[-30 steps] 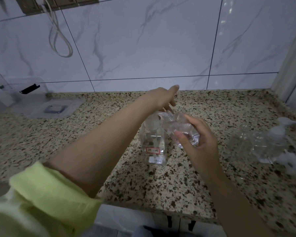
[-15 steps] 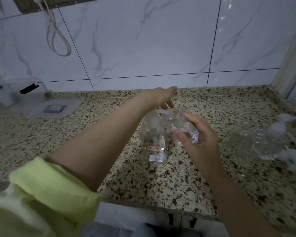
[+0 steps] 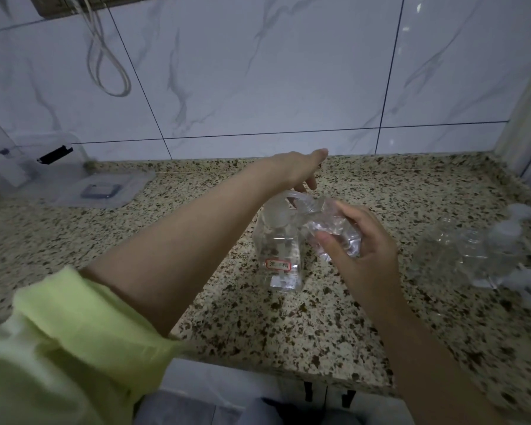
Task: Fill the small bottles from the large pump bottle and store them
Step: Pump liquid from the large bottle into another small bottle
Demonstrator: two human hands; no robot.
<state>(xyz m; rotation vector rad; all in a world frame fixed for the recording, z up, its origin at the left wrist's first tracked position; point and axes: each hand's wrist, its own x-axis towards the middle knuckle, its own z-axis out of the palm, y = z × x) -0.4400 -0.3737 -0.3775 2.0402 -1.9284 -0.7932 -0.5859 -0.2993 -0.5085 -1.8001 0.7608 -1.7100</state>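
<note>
Little moved: left hand (image 3: pixel 295 171) presses pump bottle (image 3: pixel 281 250) top (fingers straight); right hand (image 3: pixel 362 250) grips tilted small bottle (image 3: pixel 328 223).

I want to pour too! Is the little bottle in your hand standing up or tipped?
Tipped. The right hand holds the little bottle slanted, its mouth toward the big bottle's spout.

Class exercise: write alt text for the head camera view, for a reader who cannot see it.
A person's left hand presses the pump of a large clear bottle standing on a speckled counter, while the right hand holds a small clear bottle tilted at its spout. More clear bottles lie to the right.
</note>
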